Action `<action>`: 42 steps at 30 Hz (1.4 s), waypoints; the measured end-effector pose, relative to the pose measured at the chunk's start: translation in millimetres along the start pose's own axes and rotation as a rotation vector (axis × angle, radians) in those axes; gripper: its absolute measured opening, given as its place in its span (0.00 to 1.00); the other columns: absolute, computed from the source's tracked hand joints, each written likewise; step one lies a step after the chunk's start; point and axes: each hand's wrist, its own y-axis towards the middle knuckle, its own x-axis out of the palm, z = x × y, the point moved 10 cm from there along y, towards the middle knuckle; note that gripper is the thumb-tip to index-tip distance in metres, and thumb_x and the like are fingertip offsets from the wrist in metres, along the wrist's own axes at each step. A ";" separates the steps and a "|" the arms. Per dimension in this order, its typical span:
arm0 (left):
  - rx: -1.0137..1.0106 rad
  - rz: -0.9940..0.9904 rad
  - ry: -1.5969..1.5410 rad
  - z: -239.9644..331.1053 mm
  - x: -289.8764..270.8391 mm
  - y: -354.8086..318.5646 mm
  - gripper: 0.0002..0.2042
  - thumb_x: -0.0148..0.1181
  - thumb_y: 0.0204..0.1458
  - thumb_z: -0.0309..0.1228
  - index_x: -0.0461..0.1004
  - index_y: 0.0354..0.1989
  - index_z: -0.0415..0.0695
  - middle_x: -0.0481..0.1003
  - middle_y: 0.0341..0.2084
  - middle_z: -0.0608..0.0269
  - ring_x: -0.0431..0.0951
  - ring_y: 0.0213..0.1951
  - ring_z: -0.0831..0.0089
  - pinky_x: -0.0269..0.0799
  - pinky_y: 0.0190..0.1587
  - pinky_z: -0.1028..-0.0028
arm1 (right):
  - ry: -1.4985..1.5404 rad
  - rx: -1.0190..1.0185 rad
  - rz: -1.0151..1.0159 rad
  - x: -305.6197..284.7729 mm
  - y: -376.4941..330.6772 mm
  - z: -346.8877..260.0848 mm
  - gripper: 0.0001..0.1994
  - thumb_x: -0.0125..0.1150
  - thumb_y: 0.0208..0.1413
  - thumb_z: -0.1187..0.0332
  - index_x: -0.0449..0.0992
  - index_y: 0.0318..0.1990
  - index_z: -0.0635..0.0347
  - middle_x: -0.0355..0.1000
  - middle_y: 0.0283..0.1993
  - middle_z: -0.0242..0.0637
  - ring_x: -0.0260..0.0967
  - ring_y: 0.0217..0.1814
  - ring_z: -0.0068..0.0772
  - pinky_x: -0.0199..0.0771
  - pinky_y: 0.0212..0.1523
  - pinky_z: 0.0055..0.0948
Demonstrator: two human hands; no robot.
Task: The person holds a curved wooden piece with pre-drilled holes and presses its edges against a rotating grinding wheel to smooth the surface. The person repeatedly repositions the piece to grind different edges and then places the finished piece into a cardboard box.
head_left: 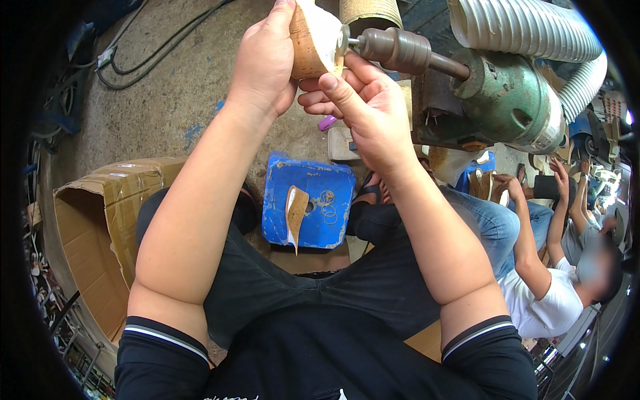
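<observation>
My left hand (263, 63) is closed around a cork wedge shoe sole (307, 50), cork-brown along its side and white on the face toward the wheel. A small round grinding wheel (343, 40) on the machine's spindle meets or nearly meets its right edge; I cannot tell if they touch. My right hand (373, 107) has its thumb and fingers bent at the sole's lower end, gripping it just below the spindle. Between my knees, a second cork wedge sole (295, 215) lies on a scuffed blue stool (273, 200), beside a few rubber bands (328, 207).
A green motor (510, 100) with a brown chuck (398, 50) stands ahead right, under a ribbed grey duct hose (527, 30). An open cardboard box (87, 247) is at my left. Black cable (160, 47) runs over the floor. A person in a white shirt (547, 303) works close at my right.
</observation>
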 end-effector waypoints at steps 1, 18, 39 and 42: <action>0.006 0.006 0.014 0.6 -0.7 -0.3 0.23 0.46 0.76 0.48 0.77 0.37 0.42 0.78 0.26 0.63 0.79 0.24 0.74 0.76 0.28 0.74 | 0.004 -0.004 0.005 -0.3 0.2 0.4 0.21 0.64 0.73 0.64 0.71 0.65 0.70 0.83 0.50 0.45 0.85 0.47 0.31 0.86 0.49 0.26; -0.023 0.147 0.136 -20.8 -20.7 -28.9 0.25 0.41 0.77 0.49 0.76 0.51 0.37 0.82 0.40 0.54 0.85 0.37 0.69 0.84 0.40 0.69 | 0.129 0.116 -0.012 -1.3 -13.5 14.6 0.23 0.63 0.73 0.67 0.69 0.68 0.70 0.82 0.54 0.44 0.83 0.52 0.29 0.85 0.54 0.28; 0.136 0.090 0.238 -5.7 -15.6 -25.3 0.28 0.46 0.76 0.53 0.74 0.55 0.35 0.82 0.44 0.54 0.85 0.44 0.70 0.84 0.49 0.68 | 0.198 0.075 0.064 -5.2 -9.0 15.3 0.24 0.65 0.72 0.66 0.70 0.68 0.71 0.83 0.49 0.44 0.83 0.48 0.30 0.85 0.53 0.29; 0.139 0.103 0.254 -5.2 -16.1 -23.4 0.28 0.46 0.76 0.53 0.74 0.55 0.35 0.82 0.44 0.54 0.85 0.43 0.70 0.84 0.48 0.69 | 0.200 0.059 0.052 -5.1 -5.4 14.1 0.23 0.65 0.72 0.65 0.71 0.67 0.71 0.83 0.49 0.43 0.83 0.48 0.30 0.85 0.53 0.29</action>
